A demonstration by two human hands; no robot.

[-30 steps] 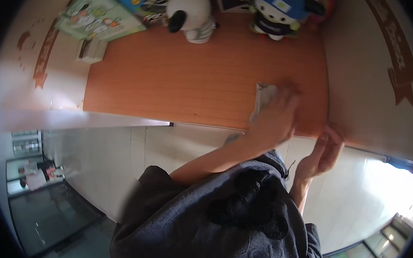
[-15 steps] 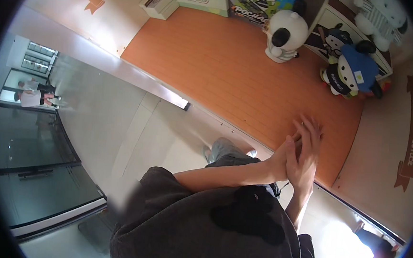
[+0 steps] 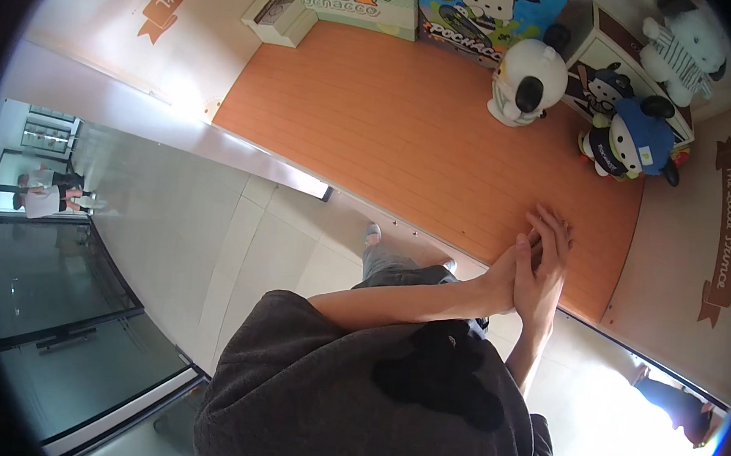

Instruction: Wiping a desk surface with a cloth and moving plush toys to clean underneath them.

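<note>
My left hand (image 3: 501, 285) and my right hand (image 3: 542, 270) are pressed together over the front edge of the orange-brown wood-grain shelf (image 3: 374, 110). The right hand lies across the left and hides most of its fingers. The fingers I can make out are stretched, and no object shows between the hands. Beyond them on the shelf are a white dog figurine (image 3: 528, 83) with black ears and a dog figurine in a blue cap (image 3: 630, 138). Neither is touched.
At the back stand a pale green picture box (image 3: 356, 3), a blue picture box (image 3: 486, 16), and a small white holder (image 3: 280, 19). A white plush dog (image 3: 683, 55) sits on a small cabinet (image 3: 619, 55). Glass doors (image 3: 56, 283) and people (image 3: 46, 193) are at left.
My view has shifted slightly, so the shelf items appear lower and farther right. My hands stay pressed together, their fingers less blurred than before.
</note>
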